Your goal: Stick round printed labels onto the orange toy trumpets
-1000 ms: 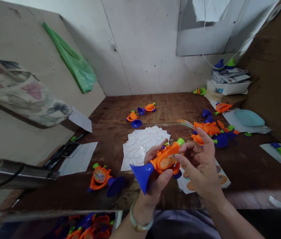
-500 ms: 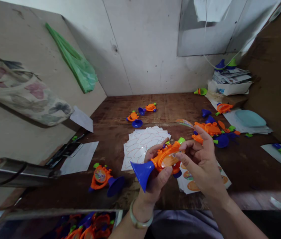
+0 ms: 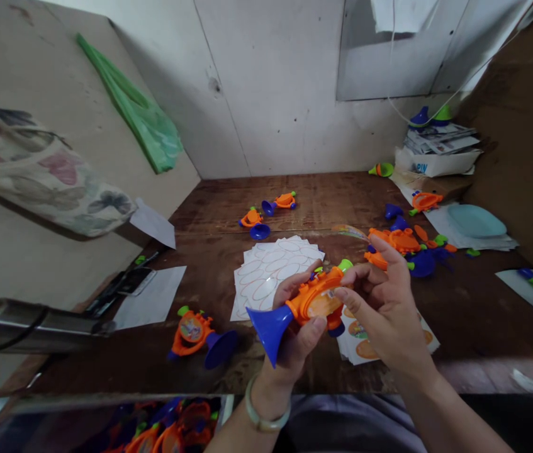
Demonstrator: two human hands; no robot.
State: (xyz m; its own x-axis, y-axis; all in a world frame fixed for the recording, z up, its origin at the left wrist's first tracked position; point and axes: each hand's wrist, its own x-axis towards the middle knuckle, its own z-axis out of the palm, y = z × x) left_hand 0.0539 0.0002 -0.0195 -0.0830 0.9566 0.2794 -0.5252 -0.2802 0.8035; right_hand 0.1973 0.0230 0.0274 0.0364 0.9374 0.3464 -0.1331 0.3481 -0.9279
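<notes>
My left hand [image 3: 301, 343] is wrapped round a toy trumpet [image 3: 316, 299] with an orange body, a blue bell pointing left and a green mouthpiece. A pale oval sticker [image 3: 325, 302] shows on the trumpet's flat face. My right hand [image 3: 386, 302] is at the trumpet's right side, thumb and fingers drawn together at the edge of that face. A second, colourful sticker [image 3: 350, 232] clings to its raised index fingertip. Below the right hand lies a stack of sticker sheets [image 3: 360, 352]. Left of the trumpet are used-looking sheets with oval outlines [image 3: 259, 277].
A finished-looking toy trumpet [image 3: 193, 333] lies at left, with two more [image 3: 253, 218] behind. Orange and blue parts [image 3: 403, 242] are heaped at right, near a light-blue plate [image 3: 476, 220]. A steel flask [image 3: 25, 327] lies at far left. A box of trumpets [image 3: 167, 434] sits below the table edge.
The view has shifted slightly. Both hands and the trumpet stay almost in place, with the right thumb still at the trumpet's face.
</notes>
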